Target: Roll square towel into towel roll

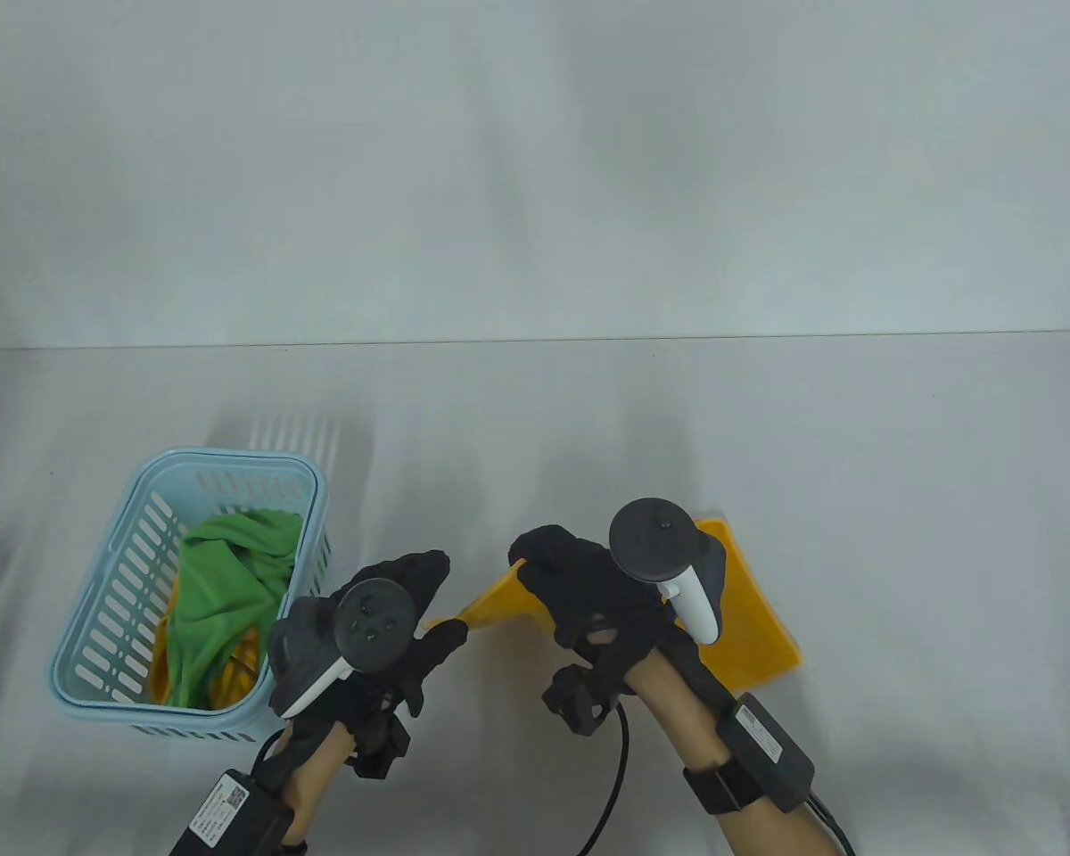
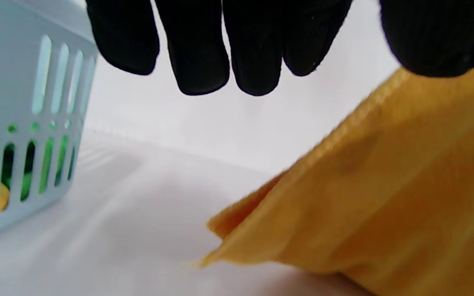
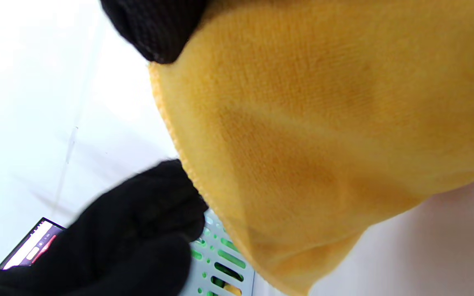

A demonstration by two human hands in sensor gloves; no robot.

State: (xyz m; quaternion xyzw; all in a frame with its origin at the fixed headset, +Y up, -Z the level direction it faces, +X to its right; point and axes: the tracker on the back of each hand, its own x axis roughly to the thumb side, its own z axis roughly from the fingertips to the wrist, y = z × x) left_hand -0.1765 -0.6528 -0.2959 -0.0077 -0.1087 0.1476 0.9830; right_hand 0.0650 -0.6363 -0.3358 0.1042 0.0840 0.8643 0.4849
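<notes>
A yellow square towel point(image 1: 758, 615) lies on the white table, mostly under my right hand point(image 1: 535, 557). That hand's fingers curl over the towel's left part and hold it lifted off the table. In the right wrist view the yellow towel point(image 3: 323, 123) hangs close to the camera under one fingertip point(image 3: 154, 28). My left hand point(image 1: 432, 606) is at the towel's left corner. Its thumb point(image 2: 438, 37) touches the towel's edge point(image 2: 385, 197), while its four fingers point(image 2: 253, 45) hang straight and apart from the cloth.
A light blue slotted basket point(image 1: 232, 459) stands left of my left hand. It holds a crumpled green cloth point(image 1: 223, 588) and something yellow beneath it. The basket's wall point(image 2: 15, 102) is near the left fingers. A grey backdrop rises behind the table.
</notes>
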